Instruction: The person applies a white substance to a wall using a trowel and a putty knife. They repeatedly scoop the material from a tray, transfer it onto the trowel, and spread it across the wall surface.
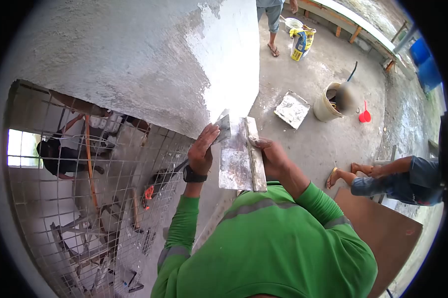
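In front of my chest, my right hand (272,155) grips a wide flat blade (235,161) with a wooden strip along its right edge. Whitish plaster is smeared over its metal face. My left hand (203,146), wearing a dark wristwatch, is closed on a smaller metal scraper (224,128), its handle hidden by my fingers. The scraper lies against the wide blade's upper left corner. Just beyond both tools is the lower corner of a wall (184,64), partly coated in bright white plaster, partly rough grey.
A metal grid (85,198) fills the opening at left, a person (60,154) behind it. On the floor are a plaster-covered board (292,109), bucket (325,107), red dipper (365,115) and yellow-blue bag (302,43). Another person (397,181) sits at right; a brown board (378,233) lies nearby.
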Demonstrator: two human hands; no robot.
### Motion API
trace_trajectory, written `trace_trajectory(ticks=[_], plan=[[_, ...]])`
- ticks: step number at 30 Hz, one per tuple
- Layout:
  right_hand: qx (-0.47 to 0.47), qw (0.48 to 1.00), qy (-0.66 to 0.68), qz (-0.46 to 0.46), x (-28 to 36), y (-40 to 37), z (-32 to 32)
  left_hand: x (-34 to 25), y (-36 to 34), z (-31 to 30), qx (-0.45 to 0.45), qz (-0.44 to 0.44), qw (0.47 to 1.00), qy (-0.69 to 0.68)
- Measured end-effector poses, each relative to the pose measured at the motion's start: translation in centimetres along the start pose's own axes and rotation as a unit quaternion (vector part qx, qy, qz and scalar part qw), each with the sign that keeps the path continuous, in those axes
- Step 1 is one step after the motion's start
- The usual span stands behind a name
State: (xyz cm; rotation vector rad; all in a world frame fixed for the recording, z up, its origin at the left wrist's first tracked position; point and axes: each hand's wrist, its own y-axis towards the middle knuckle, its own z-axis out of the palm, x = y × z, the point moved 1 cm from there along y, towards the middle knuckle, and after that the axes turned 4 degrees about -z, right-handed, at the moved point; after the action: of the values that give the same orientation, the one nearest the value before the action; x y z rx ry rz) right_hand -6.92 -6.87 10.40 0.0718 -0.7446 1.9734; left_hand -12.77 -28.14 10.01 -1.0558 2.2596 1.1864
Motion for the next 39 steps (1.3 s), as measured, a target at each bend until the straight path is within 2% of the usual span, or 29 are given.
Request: trace_trajectory(ticks=[5, 9, 11, 13, 14, 15, 16, 17, 18, 19, 21, 22, 23, 24, 25, 26, 27, 28, 31, 34, 36, 37, 39], plan=[[0.009, 1.000, -0.018, 0.014, -0.6, 1.5, -1.6, 1.0, -2.2, -1.4, 0.000, -0.024, 0.997, 0.077], [0.020, 0.996, -0.065, -0.058, 0.2, 2.8, -1.5, 2.4, -6.2, -2.1, 0.004, -0.063, 0.991, 0.122], [0.008, 0.993, -0.082, -0.081, 1.4, 5.0, -1.8, 2.9, -8.9, -1.9, -0.041, -0.245, 0.965, 0.079], [-0.026, 0.974, -0.172, -0.142, 2.1, 7.8, -3.6, 3.2, -11.3, -2.1, -0.047, -0.231, 0.966, 0.107], [-0.025, 0.974, -0.173, -0.144, 2.1, 9.3, -4.1, 3.2, -12.4, -2.2, -0.053, -0.293, 0.950, 0.099], [-0.056, 0.948, -0.236, -0.208, 2.1, 10.8, -4.3, 3.1, -13.5, -2.4, -0.061, -0.353, 0.929, 0.091], [-0.087, 0.913, -0.295, -0.268, 2.2, 11.9, -4.1, 2.8, -14.1, -2.7, -0.064, -0.352, 0.929, 0.092], [-0.084, 0.913, -0.296, -0.268, 2.2, 13.0, -3.5, 2.4, -14.9, -3.0, -0.065, -0.389, 0.914, 0.091], [-0.112, 0.853, -0.378, -0.343, 2.3, 14.1, -2.6, 2.1, -15.5, -3.3, -0.065, -0.426, 0.898, 0.089], [-0.139, 0.778, -0.453, -0.413, 2.2, 14.9, -1.6, 1.7, -16.0, -3.5, -0.065, -0.426, 0.898, 0.089], [-0.162, 0.796, -0.444, -0.377, 2.2, 15.7, 1.4, 0.8, -16.6, -4.2, -0.114, -0.431, 0.892, 0.078], [-0.195, 0.771, -0.494, -0.351, 2.4, 15.4, 3.7, 0.3, -16.7, -4.4, -0.126, -0.429, 0.890, 0.083], [-0.236, 0.716, -0.554, -0.354, 1.5, 17.2, 4.6, 0.2, -17.1, -4.7, -0.127, -0.426, 0.892, 0.082], [-0.232, 0.714, -0.572, -0.332, 0.7, 16.8, 7.0, 0.1, -17.6, -5.0, -0.128, -0.431, 0.889, 0.088], [-0.210, 0.689, -0.601, -0.348, -1.2, 17.6, 8.1, 0.1, -17.9, -5.2, -0.128, -0.434, 0.887, 0.094], [-0.215, 0.699, -0.605, -0.314, -2.0, 15.2, 11.3, 0.3, -18.2, -5.3, -0.128, -0.430, 0.889, 0.093], [-0.181, 0.684, -0.610, -0.358, -3.7, 14.6, 11.8, 0.8, -18.8, -5.4, -0.128, -0.429, 0.889, 0.094], [-0.125, 0.663, -0.591, -0.443, -5.2, 14.2, 11.1, 1.1, -19.0, -5.4, -0.129, -0.428, 0.890, 0.096], [-0.105, 0.692, -0.611, -0.369, -4.9, 9.0, 11.4, 0.6, -17.6, -5.1, -0.085, -0.435, 0.893, 0.076], [-0.122, 0.670, -0.588, -0.438, -2.7, 9.8, 5.5, 0.6, -17.3, -4.9, -0.074, -0.437, 0.893, 0.084], [-0.191, 0.815, -0.466, -0.285, 0.4, 13.6, 0.0, 0.3, -18.1, -5.1, -0.079, -0.464, 0.879, 0.079], [-0.222, 0.782, -0.434, -0.389, 0.0, 19.6, -7.2, 0.1, -18.4, -5.1, -0.083, -0.485, 0.868, 0.072], [-0.293, 0.815, -0.427, -0.259, 2.2, 23.2, -12.6, -1.2, -18.4, -5.2, -0.102, -0.486, 0.864, 0.078]])
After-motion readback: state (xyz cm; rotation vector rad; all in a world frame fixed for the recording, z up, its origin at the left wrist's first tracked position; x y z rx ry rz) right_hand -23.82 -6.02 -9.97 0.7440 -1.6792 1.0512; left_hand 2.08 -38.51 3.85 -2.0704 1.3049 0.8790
